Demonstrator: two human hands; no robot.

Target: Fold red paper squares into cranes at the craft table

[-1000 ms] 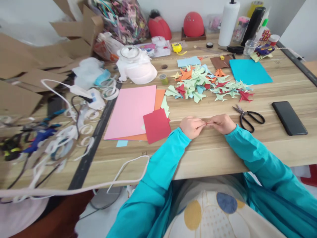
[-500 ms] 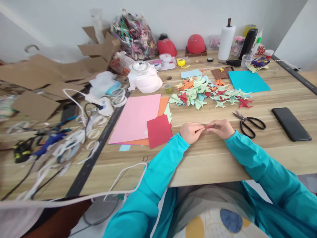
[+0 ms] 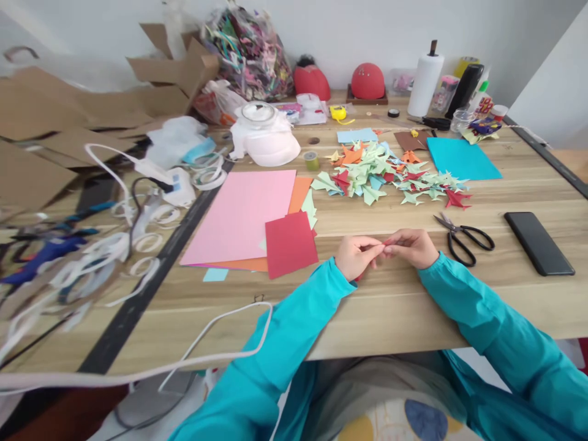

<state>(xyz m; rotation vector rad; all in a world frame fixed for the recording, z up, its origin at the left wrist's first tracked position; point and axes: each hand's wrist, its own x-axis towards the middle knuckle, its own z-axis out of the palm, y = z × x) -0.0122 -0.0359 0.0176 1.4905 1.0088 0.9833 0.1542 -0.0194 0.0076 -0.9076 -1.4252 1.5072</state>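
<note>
Between my fingertips is a small folded piece of red paper (image 3: 389,242), mostly covered by the fingers. My left hand (image 3: 357,256) pinches it from the left. My right hand (image 3: 412,246) pinches it from the right, and the two hands nearly touch. Sheets of red paper (image 3: 291,245) lie to the left of my hands, partly over a large pink sheet (image 3: 243,211). Beyond my hands is a pile of folded paper cranes (image 3: 372,160) in green, orange, red and blue. Black-handled scissors (image 3: 463,236) lie open to the right.
A black phone (image 3: 538,244) lies at the far right. Turquoise paper (image 3: 463,158) and a white bottle (image 3: 425,84) are at the back right. Tangled cables and white strips (image 3: 110,254) cover the left, before cardboard (image 3: 92,101). A white cable (image 3: 220,355) loops by my left sleeve.
My hands have come slightly nearer to me, and their fingertips are closer together around the red paper. The camera view has shifted a little.
</note>
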